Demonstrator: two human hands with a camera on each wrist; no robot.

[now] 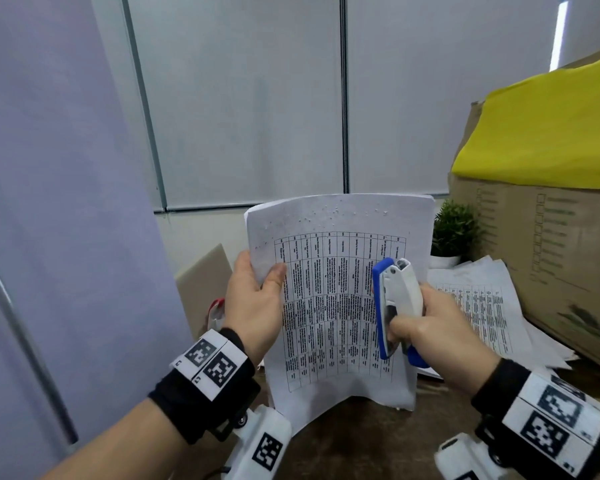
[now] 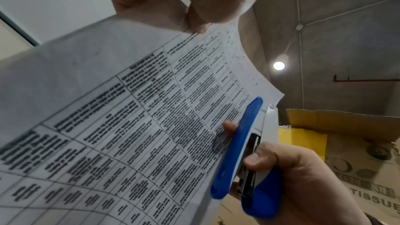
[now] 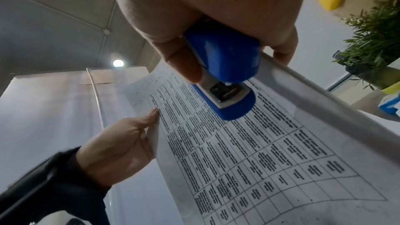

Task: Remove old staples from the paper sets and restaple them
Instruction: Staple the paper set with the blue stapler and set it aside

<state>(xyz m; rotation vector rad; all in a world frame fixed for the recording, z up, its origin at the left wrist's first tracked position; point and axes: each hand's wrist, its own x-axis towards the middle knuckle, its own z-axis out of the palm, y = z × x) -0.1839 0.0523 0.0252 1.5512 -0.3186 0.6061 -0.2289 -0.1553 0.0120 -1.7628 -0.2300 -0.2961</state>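
Two hands busy: my left hand (image 1: 257,299) pinches the left edge of the paper set (image 1: 340,299); my right hand (image 1: 430,327) is wrapped round the stapler (image 1: 397,306).
Step in hand: restapling, I judge, since no staple shows along the top margin.
Paper position: held upright in the air above the dark table (image 1: 361,445), well in front of the blinds (image 1: 239,98).
Paper look: several sheets, bowed, printed with a dense grid; the top margin is peppered with small punctures.
Stapler position: nose up against the right part of the page, not yet at an edge.
Next move: I would bring a corner into the stapler's mouth, square the sheets, then squeeze.
Nearby: loose paper sets (image 1: 482,306), cardboard box (image 1: 551,254).
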